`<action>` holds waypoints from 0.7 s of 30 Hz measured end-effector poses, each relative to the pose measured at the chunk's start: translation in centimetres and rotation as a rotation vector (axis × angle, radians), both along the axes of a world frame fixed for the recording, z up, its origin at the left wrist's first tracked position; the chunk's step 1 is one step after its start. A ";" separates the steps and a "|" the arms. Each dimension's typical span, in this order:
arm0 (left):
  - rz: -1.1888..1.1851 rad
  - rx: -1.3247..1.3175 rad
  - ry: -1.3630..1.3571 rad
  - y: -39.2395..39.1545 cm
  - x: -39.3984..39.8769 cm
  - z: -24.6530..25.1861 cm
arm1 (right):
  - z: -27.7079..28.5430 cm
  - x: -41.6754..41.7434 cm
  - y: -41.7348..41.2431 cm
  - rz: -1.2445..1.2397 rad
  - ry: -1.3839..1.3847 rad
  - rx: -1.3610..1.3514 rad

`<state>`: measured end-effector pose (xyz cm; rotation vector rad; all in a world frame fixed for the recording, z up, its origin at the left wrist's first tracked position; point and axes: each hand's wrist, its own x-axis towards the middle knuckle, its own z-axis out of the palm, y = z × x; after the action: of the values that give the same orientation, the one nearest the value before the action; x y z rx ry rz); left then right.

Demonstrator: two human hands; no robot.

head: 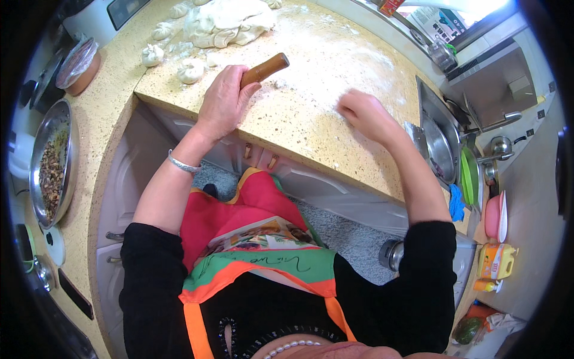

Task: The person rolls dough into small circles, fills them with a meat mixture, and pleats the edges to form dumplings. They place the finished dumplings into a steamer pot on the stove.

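Note:
My left hand (224, 99) grips a short wooden rolling pin (264, 71), its free end pointing up and to the right above the counter. A little blurred, my right hand (365, 114) is over the floured countertop (314, 112) with its fingers curled down; whether anything is inside them cannot be seen. A large soft mound of white dough (228, 22) lies at the far side, beyond my left hand. Several pleated buns sit left of it, the nearest bun (190, 71) close to my left wrist. White flour (354, 58) is spread across the counter's middle and right.
On the left counter stand a steel bowl of chopped filling (53, 166) and a film-covered brown bowl (80, 67). At right is a steel sink (437, 143), with a cleaver-like blade (416, 137) by its edge. The counter's front edge (314, 164) runs below my hands.

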<state>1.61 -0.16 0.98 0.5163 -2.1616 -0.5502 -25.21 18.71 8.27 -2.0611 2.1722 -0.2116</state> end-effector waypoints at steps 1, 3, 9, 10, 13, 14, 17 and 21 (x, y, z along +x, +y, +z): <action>0.004 -0.003 0.001 0.1 -0.1 0.0 | 0.8 -0.7 2.0 -0.143 0.047 0.087; 0.007 -0.004 -0.003 0.2 -0.1 0.1 | 1.3 -0.5 3.8 -0.270 0.084 0.095; 0.001 0.024 0.031 0.1 0.2 0.2 | -1.0 6.0 -2.1 0.130 0.045 -0.148; -0.009 0.035 0.042 0.0 0.1 0.2 | -2.0 6.7 -4.0 0.167 0.041 -0.170; -0.025 0.106 0.049 0.0 0.3 0.4 | -1.5 6.8 -8.8 0.043 0.150 -0.009; -0.037 0.136 0.051 -0.1 0.2 0.5 | -1.5 5.6 -9.9 -0.061 0.150 -0.002; -0.032 0.107 0.050 -0.2 -0.1 0.4 | -2.9 2.3 -11.5 -0.227 0.133 -0.086; -0.015 0.099 0.047 -0.2 0.0 0.0 | -2.6 6.3 -9.0 -0.103 0.238 -0.017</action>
<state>1.62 -0.33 1.02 0.5356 -2.1031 -0.6735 -18.93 9.69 5.63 -2.0801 2.4228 0.0064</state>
